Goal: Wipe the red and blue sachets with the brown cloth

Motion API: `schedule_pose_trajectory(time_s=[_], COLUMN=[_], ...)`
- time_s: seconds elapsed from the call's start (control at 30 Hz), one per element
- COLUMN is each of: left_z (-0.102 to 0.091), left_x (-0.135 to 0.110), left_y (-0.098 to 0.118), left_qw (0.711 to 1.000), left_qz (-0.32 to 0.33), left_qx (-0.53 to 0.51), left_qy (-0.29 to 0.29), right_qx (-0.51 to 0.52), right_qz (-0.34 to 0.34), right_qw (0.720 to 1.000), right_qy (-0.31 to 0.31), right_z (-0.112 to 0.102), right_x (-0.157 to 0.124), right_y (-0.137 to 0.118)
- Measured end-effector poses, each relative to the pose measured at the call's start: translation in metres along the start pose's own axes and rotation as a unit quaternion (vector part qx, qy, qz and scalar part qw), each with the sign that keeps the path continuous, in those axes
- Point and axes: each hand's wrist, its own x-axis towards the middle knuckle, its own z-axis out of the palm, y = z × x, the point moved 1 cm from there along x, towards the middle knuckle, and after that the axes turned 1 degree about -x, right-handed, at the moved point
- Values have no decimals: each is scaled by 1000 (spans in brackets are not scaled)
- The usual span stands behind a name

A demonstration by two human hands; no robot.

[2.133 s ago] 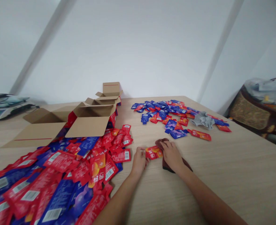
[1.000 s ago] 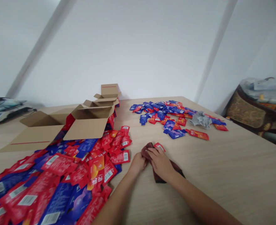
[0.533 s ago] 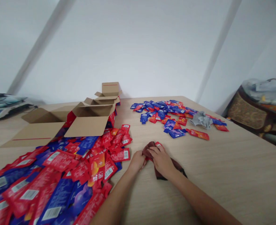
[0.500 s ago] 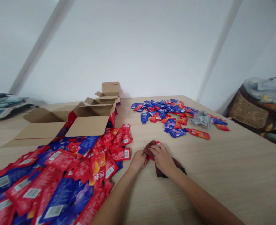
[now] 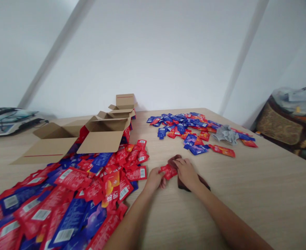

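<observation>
2 hands (image 5: pixel 187 174), 1 held red sachet (image 5: pixel 168 171), 1 brown cloth (image 5: pixel 182 184), 2 sachet piles (image 5: pixel 72 208), sachets there uncountable, at least 4 open cartons (image 5: pixel 99 141), 1 crumpled grey item (image 5: pixel 226 134), 1 bench (image 5: pixel 246 201)

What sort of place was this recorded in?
Probably a small indoor workspace, perhaps for handling packaged goods. A wooden-looking table stands against a plain pale wall, bearing open cardboard boxes and a large heap of red and blue packets.
</observation>
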Motion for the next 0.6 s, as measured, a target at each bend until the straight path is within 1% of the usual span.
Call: schedule_pose_trajectory(time_s=[0.07,0.1,0.17,0.2,0.23,0.3,0.37,0.4,0.47,0.53,0.6], left_z=[-10,-17,-34,-43,-53,-71,-87,-94,-106,-117,-127], left_x=[0,-1,-2,-3,-5,-8,-12,-14,-16,-17,-18], left_y=[7,12,23,28,32,38,40,40,40,40,41], left_qw=[999,998,988,976,960,915,869,848,817,791,768], left_qz=[3,12,59,94,133,203,246,261,280,290,285], left_qx=[-34,-56,-113,-149,-187,-253,-296,-309,-322,-335,-361], left_qy=[20,38,91,125,162,241,311,342,388,422,446], right_qx=[-18,-22,-24,-22,-21,-17,-15,-14,-15,-17,-19], right_qz=[41,48,45,42,39,37,33,33,34,35,35], right_qw=[999,999,999,999,999,999,999,999,999,999,999], right_qy=[-1,4,16,22,26,30,30,30,30,29,31], right_z=[1,2,3,3,4,4,5,6,7,7,5], right_x=[7,9,10,9,8,5,4,4,5,6,5], right_y=[15,22,30,32,32,31,29,29,31,32,31])
